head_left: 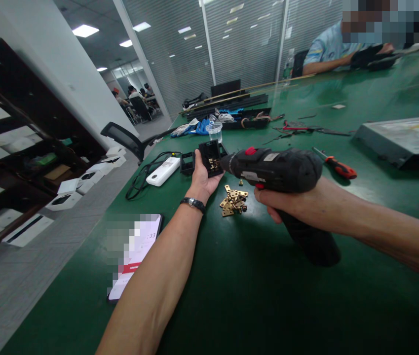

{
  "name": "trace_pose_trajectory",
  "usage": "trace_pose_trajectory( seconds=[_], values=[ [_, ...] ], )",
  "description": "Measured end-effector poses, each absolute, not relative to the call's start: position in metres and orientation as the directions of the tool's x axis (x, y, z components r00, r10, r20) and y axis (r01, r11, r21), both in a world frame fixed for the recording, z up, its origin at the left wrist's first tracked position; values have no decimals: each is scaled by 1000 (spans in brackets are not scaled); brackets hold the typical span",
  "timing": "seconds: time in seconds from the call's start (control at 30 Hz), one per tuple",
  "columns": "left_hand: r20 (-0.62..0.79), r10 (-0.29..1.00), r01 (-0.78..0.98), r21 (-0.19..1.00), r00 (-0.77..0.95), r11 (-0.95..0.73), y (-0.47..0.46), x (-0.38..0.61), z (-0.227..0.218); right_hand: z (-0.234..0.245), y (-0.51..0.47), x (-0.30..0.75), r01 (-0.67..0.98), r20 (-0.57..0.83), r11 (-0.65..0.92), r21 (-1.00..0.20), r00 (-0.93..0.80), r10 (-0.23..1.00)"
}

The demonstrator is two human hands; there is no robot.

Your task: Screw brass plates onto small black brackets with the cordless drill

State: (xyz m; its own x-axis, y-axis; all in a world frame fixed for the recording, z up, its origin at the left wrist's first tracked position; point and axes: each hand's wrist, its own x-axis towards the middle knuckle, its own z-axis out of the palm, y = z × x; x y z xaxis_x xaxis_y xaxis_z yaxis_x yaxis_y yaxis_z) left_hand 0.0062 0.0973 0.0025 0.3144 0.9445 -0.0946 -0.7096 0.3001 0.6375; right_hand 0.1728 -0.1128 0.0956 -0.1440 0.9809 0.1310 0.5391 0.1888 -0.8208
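My left hand (204, 180) grips a small black socket housing (211, 157) with brass contacts inside, held tilted above the green table (253, 291). My right hand (298, 204) is wrapped round the handle of a black cordless screwdriver (279, 170) with a red switch. Its tip points left into the housing. A small heap of brass terminal pieces (233, 200) lies on the table just below both hands. A second black frame part (187, 162) lies behind my left hand.
A phone (135, 256) lies near my left forearm. A white power strip (163, 171) with black cable, a clear plastic cup (214, 131), a red-handled screwdriver (337, 167) and a grey flat device (403, 138) lie around. Another person (346, 49) sits at the far right.
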Motion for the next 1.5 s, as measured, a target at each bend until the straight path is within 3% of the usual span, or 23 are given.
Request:
trace_pose_trajectory(
  seconds=[1.03,1.5],
  values=[
    [-74,950,-711,647,302,276,101,7,-1,95,-113,174,535,115,176,-826,-145,983],
    [-61,949,-703,657,310,272,100,7,-1,96,-112,173,501,157,241,-831,-206,966]
  ],
)
